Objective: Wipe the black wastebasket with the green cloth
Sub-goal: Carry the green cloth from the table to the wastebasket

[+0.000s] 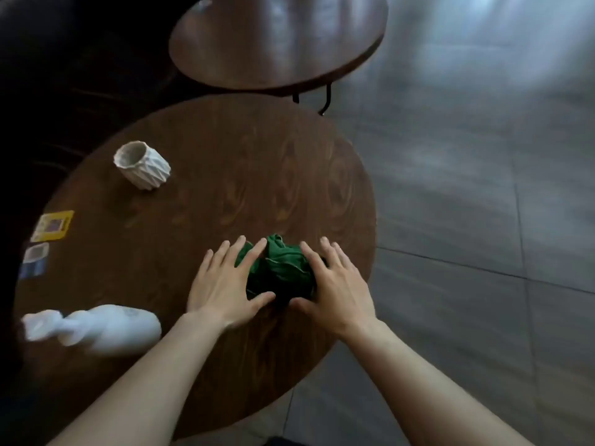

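Observation:
A crumpled green cloth (283,262) lies on top of a small black wastebasket (283,292), which stands on the round wooden table (225,175) near its right edge. Only a dark patch of the wastebasket shows below the cloth. My left hand (222,281) is on the left side of it, fingers spread, with two fingertips over the cloth's edge. On the right side is my right hand (335,284), also with its fingers apart. Both thumbs point inward at the dark base. Neither hand closes around anything.
A white faceted cup (141,165) stands at the table's far left. A white bottle-like object (106,328) lies near the left front edge. A yellow card (53,225) and smaller cards lie at the left rim. A second round table (280,43) stands behind. Grey tiled floor (467,220) is to the right.

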